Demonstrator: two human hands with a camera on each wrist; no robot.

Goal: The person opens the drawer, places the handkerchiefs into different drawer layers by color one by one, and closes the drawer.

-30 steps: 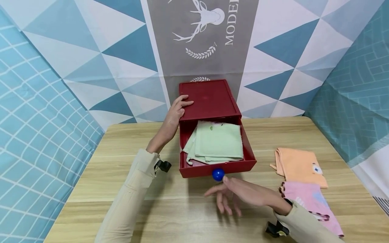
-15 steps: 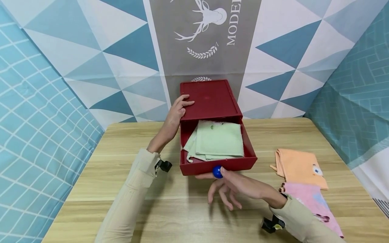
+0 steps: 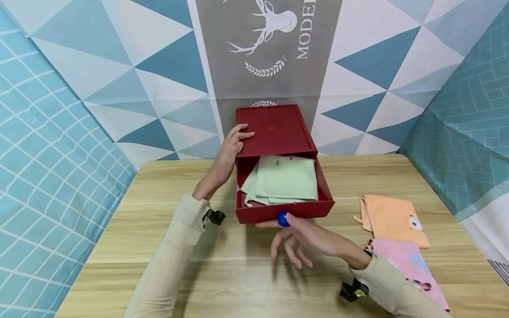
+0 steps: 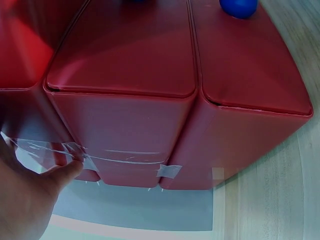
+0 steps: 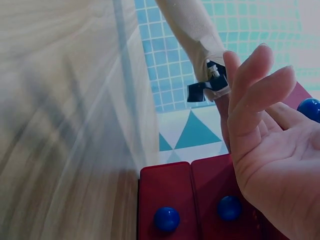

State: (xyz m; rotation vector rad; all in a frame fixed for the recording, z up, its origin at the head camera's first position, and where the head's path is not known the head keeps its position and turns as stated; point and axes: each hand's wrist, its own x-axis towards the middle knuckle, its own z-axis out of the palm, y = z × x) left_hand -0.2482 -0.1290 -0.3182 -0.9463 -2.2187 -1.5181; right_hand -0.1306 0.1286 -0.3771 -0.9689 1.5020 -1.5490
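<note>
In the head view a red drawer cabinet stands against the back wall. Its top drawer is partly pulled out, with folded pale green towels inside. My left hand rests on the cabinet's upper left edge, fingers flat on top; in the left wrist view the thumb touches the taped side. At the drawer front, my right hand pinches the blue knob between thumb and index finger. Its other fingers hang loosely below. Two lower drawers with blue knobs show in the right wrist view, both closed.
To the right on the wooden table lie a folded orange towel and a pink one, which my right sleeve partly hides. Patterned cloth walls stand behind and on both sides.
My right hand came up from just below the knob and took hold of it. Since then the drawer has slid slightly inward with that hand. The left hand stays put.
</note>
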